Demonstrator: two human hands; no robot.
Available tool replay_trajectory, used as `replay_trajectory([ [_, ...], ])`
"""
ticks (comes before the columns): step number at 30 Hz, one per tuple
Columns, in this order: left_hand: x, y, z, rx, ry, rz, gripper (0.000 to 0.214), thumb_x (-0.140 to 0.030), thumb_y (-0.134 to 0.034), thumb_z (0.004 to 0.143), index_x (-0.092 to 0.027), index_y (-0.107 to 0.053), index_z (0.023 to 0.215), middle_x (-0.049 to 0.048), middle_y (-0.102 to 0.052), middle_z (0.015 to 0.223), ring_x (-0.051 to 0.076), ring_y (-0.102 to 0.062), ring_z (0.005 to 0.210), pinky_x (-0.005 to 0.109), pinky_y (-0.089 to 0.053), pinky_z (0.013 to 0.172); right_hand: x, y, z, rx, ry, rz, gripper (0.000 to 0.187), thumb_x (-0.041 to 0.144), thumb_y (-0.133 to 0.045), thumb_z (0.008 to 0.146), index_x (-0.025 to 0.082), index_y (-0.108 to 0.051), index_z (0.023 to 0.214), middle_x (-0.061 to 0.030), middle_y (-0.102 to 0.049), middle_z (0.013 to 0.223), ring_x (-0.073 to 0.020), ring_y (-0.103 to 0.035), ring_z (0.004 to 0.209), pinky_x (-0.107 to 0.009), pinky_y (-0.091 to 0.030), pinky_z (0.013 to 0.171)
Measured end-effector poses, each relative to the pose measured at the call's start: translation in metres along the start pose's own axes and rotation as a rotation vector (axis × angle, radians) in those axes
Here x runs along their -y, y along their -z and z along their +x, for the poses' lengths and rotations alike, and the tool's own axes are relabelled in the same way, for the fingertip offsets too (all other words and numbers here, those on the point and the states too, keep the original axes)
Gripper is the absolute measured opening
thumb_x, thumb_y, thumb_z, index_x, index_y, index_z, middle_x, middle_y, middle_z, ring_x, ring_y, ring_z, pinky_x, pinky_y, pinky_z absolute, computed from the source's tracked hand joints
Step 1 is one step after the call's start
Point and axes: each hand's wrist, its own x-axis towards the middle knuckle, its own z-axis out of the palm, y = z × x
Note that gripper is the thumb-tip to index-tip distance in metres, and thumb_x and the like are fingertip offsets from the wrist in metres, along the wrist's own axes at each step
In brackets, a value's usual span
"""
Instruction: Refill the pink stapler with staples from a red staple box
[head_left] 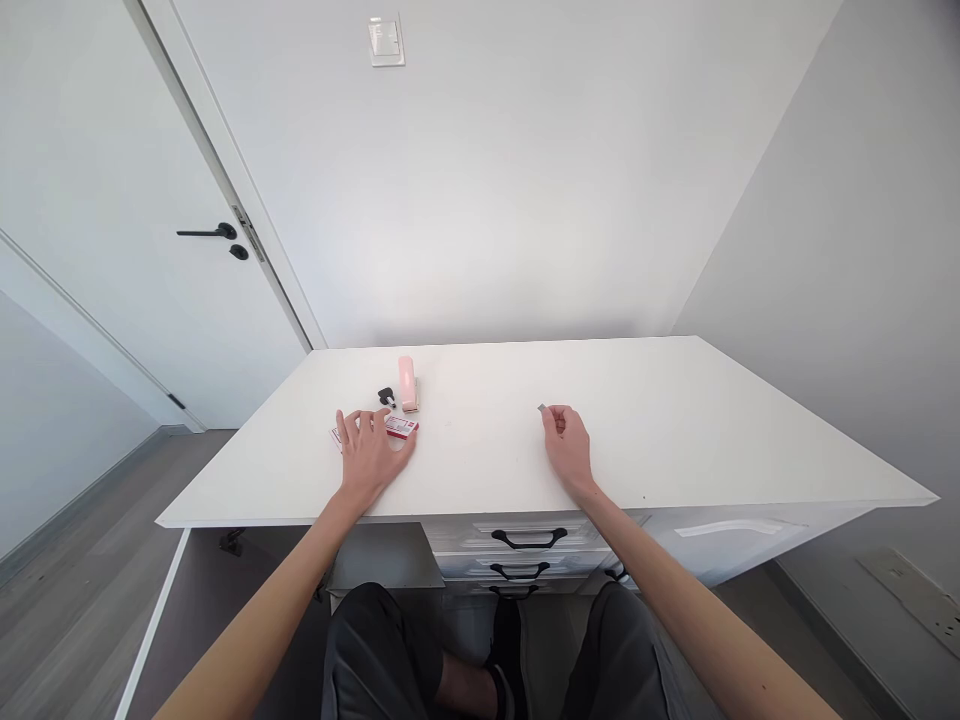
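My left hand [369,452] rests on the white desk [675,430], fingers spread over a small red and white box [399,427], touching it. Just beyond the box lie a pink stapler [408,384] and a small black object [386,397]. My right hand [566,443] sits near the desk's middle with fingertips pinched on a tiny grey piece [541,408]; I cannot make out what the piece is.
A drawer unit with black handles [529,541] stands under the desk in front of my knees. A white door with a black handle [214,233] is at the left. Walls close the desk at the back and right.
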Motion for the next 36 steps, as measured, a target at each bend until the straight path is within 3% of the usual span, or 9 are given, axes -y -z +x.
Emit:
replay_trajectory([
  [4,-0.005,0.008,-0.004,0.100,-0.100,-0.085,0.065,-0.068,-0.060,0.086,-0.019,-0.067,0.128,0.0145,-0.064,0.110,0.041,-0.048,0.125,0.067,-0.022,0.121,0.001,0.001,-0.001,0.016,-0.007,-0.004,0.038,0.058,-0.050,0.097,0.023,-0.064,0.102,-0.0106,-0.069,0.112,-0.0259,-0.062,0.100,-0.041,-0.050,0.089],
  [10,-0.003,0.009,-0.003,0.301,-0.233,-0.256,0.053,-0.063,-0.059,0.092,-0.021,-0.070,0.122,0.0098,-0.067,0.100,0.032,-0.057,0.106,0.049,-0.047,0.099,0.000,0.000,-0.001,0.031,0.010,-0.020,0.038,0.059,-0.051,0.097,0.024,-0.064,0.099,-0.0107,-0.071,0.107,-0.0261,-0.064,0.095,-0.041,-0.051,0.086],
  [13,-0.004,0.012,-0.003,0.339,-0.247,-0.319,0.046,-0.059,-0.057,0.095,-0.021,-0.071,0.117,0.0083,-0.067,0.095,0.029,-0.060,0.100,0.044,-0.049,0.091,0.001,-0.001,-0.001,0.070,0.024,-0.016,0.040,0.061,-0.052,0.096,0.024,-0.065,0.096,-0.0097,-0.073,0.101,-0.0255,-0.065,0.090,-0.040,-0.051,0.083],
  [16,-0.011,0.014,-0.003,0.346,-0.264,-0.378,0.045,-0.058,-0.057,0.096,-0.022,-0.070,0.119,0.0089,-0.067,0.103,0.029,-0.062,0.103,0.044,-0.050,0.091,0.004,-0.001,-0.002,0.139,0.019,0.007,0.042,0.064,-0.055,0.095,0.024,-0.066,0.095,-0.0077,-0.074,0.094,-0.0234,-0.066,0.081,-0.038,-0.051,0.077],
  [19,-0.029,0.013,-0.005,0.346,-0.297,-0.429,0.044,-0.056,-0.058,0.097,-0.023,-0.068,0.124,0.0100,-0.063,0.114,0.027,-0.063,0.105,0.043,-0.051,0.093,0.009,0.000,-0.005,0.254,0.021,0.061,0.044,0.067,-0.057,0.093,0.024,-0.066,0.093,-0.0051,-0.075,0.088,-0.0196,-0.065,0.069,-0.035,-0.051,0.071],
  [23,-0.069,0.003,-0.007,0.360,-0.372,-0.493,0.041,-0.053,-0.058,0.098,-0.024,-0.065,0.127,0.0107,-0.060,0.119,0.026,-0.063,0.105,0.042,-0.053,0.092,0.012,0.000,-0.006,0.357,0.049,0.107,0.046,0.069,-0.058,0.093,0.024,-0.064,0.091,-0.0052,-0.078,0.091,-0.0167,-0.063,0.061,-0.034,-0.051,0.068],
  [28,-0.115,-0.013,-0.004,0.338,-0.417,-0.497,0.035,-0.048,-0.057,0.100,-0.021,-0.063,0.122,0.0103,-0.062,0.117,0.027,-0.062,0.105,0.044,-0.052,0.092,0.010,0.000,-0.002,0.285,0.024,0.069,0.047,0.070,-0.055,0.093,0.024,-0.063,0.091,-0.0057,-0.078,0.091,-0.0176,-0.066,0.062,-0.034,-0.052,0.070],
  [32,-0.126,-0.019,-0.001,0.331,-0.388,-0.472,0.033,-0.046,-0.057,0.100,-0.021,-0.061,0.122,0.0100,-0.062,0.116,0.027,-0.063,0.105,0.044,-0.052,0.090,0.009,0.001,-0.002,0.213,-0.004,0.052,0.044,0.067,-0.053,0.095,0.024,-0.061,0.093,-0.0052,-0.077,0.089,-0.0182,-0.067,0.065,-0.034,-0.052,0.072],
  [36,-0.125,-0.018,-0.001,0.332,-0.359,-0.455,0.033,-0.044,-0.058,0.100,-0.021,-0.059,0.124,0.0101,-0.062,0.118,0.027,-0.063,0.106,0.044,-0.051,0.089,0.012,0.002,-0.004,0.211,-0.027,0.058,0.042,0.065,-0.054,0.095,0.024,-0.060,0.094,-0.0061,-0.078,0.100,-0.0130,-0.057,0.051,-0.033,-0.050,0.063],
])
